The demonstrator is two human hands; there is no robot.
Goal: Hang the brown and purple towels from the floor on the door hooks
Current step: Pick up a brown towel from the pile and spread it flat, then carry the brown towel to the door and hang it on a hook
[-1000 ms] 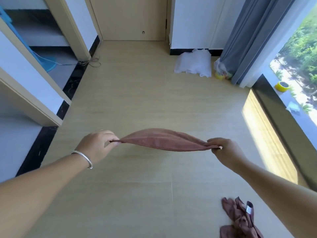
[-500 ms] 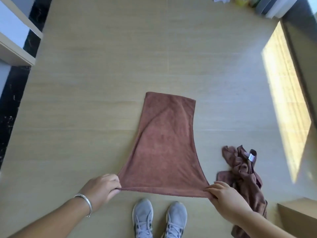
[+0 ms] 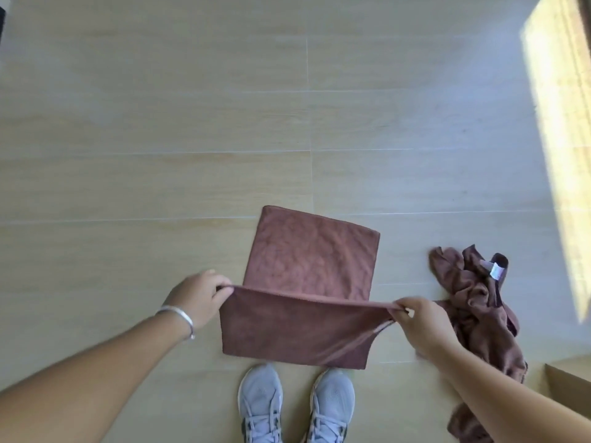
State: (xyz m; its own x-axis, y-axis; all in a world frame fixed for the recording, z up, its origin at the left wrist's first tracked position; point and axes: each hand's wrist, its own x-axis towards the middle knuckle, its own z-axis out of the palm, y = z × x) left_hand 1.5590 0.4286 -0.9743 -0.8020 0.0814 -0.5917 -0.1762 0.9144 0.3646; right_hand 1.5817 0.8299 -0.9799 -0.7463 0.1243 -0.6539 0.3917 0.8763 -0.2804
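Left hand [image 3: 200,297], silver bangle [image 3: 179,316] on the wrist, pinches the left end of the towel's [image 3: 307,282] top edge between thumb and curled fingers. Right hand [image 3: 422,324] pinches the right end of the same edge, fingers curled round the cloth. The edge is stretched taut between the two hands, above the floor [image 3: 160,155].

Towel: brown, folded over itself. One part hangs down from the held edge toward the shoes [image 3: 295,404]; the other part lies beyond it, flat and squarish, farther from the person. Whether the far part touches the floor I cannot tell.

A second towel [image 3: 476,311], darker brown, lies crumpled on the floor just right of the right hand, a white label [image 3: 495,270] showing near its top. It runs down along the right forearm to the bottom edge.

Grey laced shoes side by side, toes just below the hanging cloth. Pale wood-look floor; a strip of sunlight [image 3: 563,139] along the right side. A tan box corner [image 3: 569,382] at lower right.
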